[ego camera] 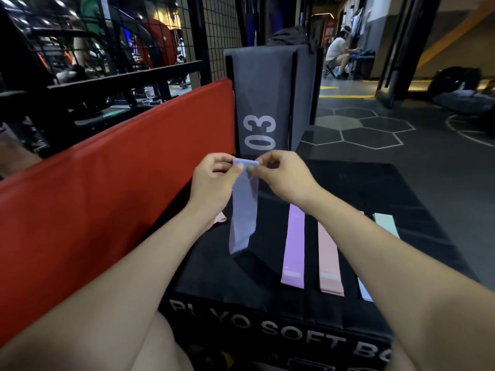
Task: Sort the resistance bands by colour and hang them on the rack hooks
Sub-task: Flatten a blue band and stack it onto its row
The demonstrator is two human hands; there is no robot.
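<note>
Head view is showing both hands raised over a black plyo soft box (361,188), holding one lavender-blue band (244,207) by its top edge. The left hand (211,180) is pinching the band's upper left corner between thumb and curled fingers, and the right hand (281,175) is pinching the upper right corner in the same way, fingers narrow and closed on the fabric. The band is hanging straight down between the wrists, its lower end sitting just above or on the box top; which, I cannot tell.

On the box, to the right of the hanging band, a lilac band (294,247) and a peach band (330,261) are lying flat side by side, close but apart. Further right, the right forearm is partly covering a pale blue band (364,290) and a mint band (387,224). Near the left wrist a pink band (220,218) is peeking out at the box's left edge.

A red pad (107,183) is running along the left, and a grey box marked 03 (262,103) is standing upright at the far side
</note>
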